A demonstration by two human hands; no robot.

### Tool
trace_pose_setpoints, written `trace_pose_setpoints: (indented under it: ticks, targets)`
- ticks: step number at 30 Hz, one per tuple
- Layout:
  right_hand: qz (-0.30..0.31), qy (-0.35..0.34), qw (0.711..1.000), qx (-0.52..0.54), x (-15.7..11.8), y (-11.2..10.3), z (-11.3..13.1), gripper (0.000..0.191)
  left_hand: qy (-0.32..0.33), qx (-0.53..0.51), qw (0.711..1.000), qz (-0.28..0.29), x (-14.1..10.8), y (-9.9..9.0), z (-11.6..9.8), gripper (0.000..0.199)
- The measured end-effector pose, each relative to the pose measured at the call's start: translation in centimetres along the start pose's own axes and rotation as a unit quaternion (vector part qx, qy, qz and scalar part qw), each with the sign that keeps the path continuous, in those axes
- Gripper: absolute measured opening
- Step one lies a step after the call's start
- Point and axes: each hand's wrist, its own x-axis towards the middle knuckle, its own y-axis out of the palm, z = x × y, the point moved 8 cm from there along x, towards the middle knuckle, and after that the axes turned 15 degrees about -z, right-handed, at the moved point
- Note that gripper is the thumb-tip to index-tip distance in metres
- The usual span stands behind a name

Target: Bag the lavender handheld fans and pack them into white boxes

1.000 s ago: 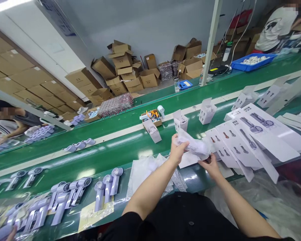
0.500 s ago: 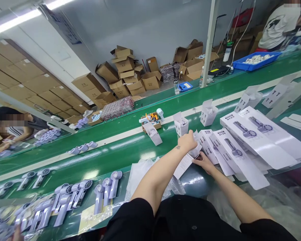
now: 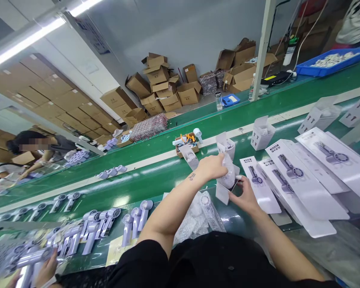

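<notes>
- Head view, the only one: wrapped bundle (image 3: 228, 177), whitish and cloudy, sits right of frame centre, between the two hands, above the near tabletop (image 3: 241, 220).
- Left hand (image 3: 213, 166): fingers curled over the bundle's upper left side, closed on it; some fingertips hidden behind the wrap.
- Right hand (image 3: 247, 197): thumb and fingers part-closed, pinching the edges of an open white carton (image 3: 222, 194) at the bundle's lower end.
- Key relation: bundle lies directly under the left fingers, and up and left of the right fingers; left hand is nearer, in contact. Bundle's lower end meets the carton's mouth, flaps spread around it; how deep it sits, can't tell.
- Bundle's long axis: roughly up-down in the frame, lower end pointing toward the wearer and the carton. Which end of the contents that is, can't tell through the wrap.
- Right of the right hand: flat printed cartons (image 3: 289, 170), overlapping, fanned out.
- Below the left forearm: clear bubble bags (image 3: 190, 224), a bagged fan (image 3: 208, 208) on the right side of the pile.
- Lower left: lilac handheld fans (image 3: 135, 222) in groups; a co-worker's hand (image 3: 49, 267) at the frame's bottom left, by more fans.
</notes>
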Motion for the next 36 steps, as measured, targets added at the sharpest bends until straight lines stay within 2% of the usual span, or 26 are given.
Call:
trace_pose_setpoints:
  ticks: [2,5,7,10,12,15,18,20,23,25,27,28,29,30,31,32,33,34,35,36]
  targets:
    - [0.042,-0.101,0.992,-0.068,-0.1,0.4,1.5,0.062,-0.008,0.014,1.000,-0.008,-2.5,1.0,1.1,0.048]
    - [0.102,-0.159,0.978,-0.091,-0.2,1.3,2.0,0.058,-0.012,0.025,1.000,-0.011,-4.8,3.2,1.7,0.047]
    - [0.097,-0.137,0.982,-0.081,0.2,1.3,1.6,0.058,-0.016,0.010,1.000,-0.019,-4.8,4.0,1.5,0.046]
    - [0.079,-0.066,0.994,-0.039,0.4,0.9,1.0,0.061,-0.030,-0.026,0.998,-0.046,-4.0,4.2,1.0,0.048]
    - [0.088,-0.047,0.995,-0.017,-0.1,0.7,1.0,0.062,-0.016,-0.035,0.998,-0.058,-4.1,4.7,0.5,0.050]
    - [0.099,-0.051,0.993,-0.026,-1.3,0.1,1.0,0.058,0.063,-0.017,0.997,-0.042,-5.8,6.8,-0.5,0.053]
    - [0.111,-0.034,0.993,-0.032,-2.4,-0.6,0.4,0.057,0.158,0.006,0.986,-0.046,-7.7,8.4,-0.9,0.069]
    - [0.131,-0.022,0.991,-0.034,-2.8,-0.7,0.1,0.057,0.216,0.027,0.975,-0.041,-8.1,9.1,-1.4,0.077]
    - [0.156,-0.030,0.984,-0.076,-3.1,-0.5,0.0,0.056,0.264,0.078,0.961,-0.002,-7.1,10.3,-2.6,0.062]
    - [0.160,-0.037,0.979,-0.118,-3.1,-0.5,0.4,0.057,0.250,0.102,0.963,0.021,-6.2,11.0,-3.4,0.048]
    - [0.151,-0.030,0.977,-0.144,-3.4,-1.2,1.4,0.056,0.218,0.091,0.971,0.043,-5.9,11.8,-3.8,0.047]
    - [0.133,-0.017,0.979,-0.153,-3.6,-2.2,2.0,0.054,0.198,0.074,0.976,0.051,-6.1,12.2,-3.7,0.050]
    - [0.086,0.000,0.982,-0.167,-3.8,-3.9,2.8,0.049,0.181,0.051,0.981,0.056,-6.4,12.5,-3.5,0.053]
    - [-0.003,0.016,0.982,-0.190,-3.8,-6.5,3.7,0.045,0.168,0.027,0.984,0.055,-6.8,12.6,-3.1,0.055]
    - [-0.122,0.031,0.968,-0.215,-4.1,-10.0,4.7,0.042,0.160,0.006,0.986,0.053,-7.3,12.6,-2.5,0.056]
    - [-0.259,0.041,0.934,-0.245,-4.8,-13.9,6.0,0.041,0.158,-0.011,0.986,0.047,-7.8,12.5,-1.8,0.055]
    - [-0.382,0.044,0.881,-0.276,-5.8,-17.6,7.3,0.045,0.162,-0.024,0.986,0.040,-8.3,12.0,-0.9,0.054]
    - [-0.446,0.052,0.841,-0.302,-6.6,-20.2,8.1,0.050,0.168,-0.034,0.985,0.031,-8.7,11.3,0.1,0.054]
    - [-0.469,0.062,0.810,-0.345,-6.7,-22.2,8.6,0.054,0.170,-0.042,0.984,0.020,-9.2,10.3,1.3,0.055]
    - [-0.455,0.070,0.799,-0.387,-6.3,-23.5,8.6,0.057,0.164,-0.049,0.985,0.008,-9.5,9.2,2.9,0.056]
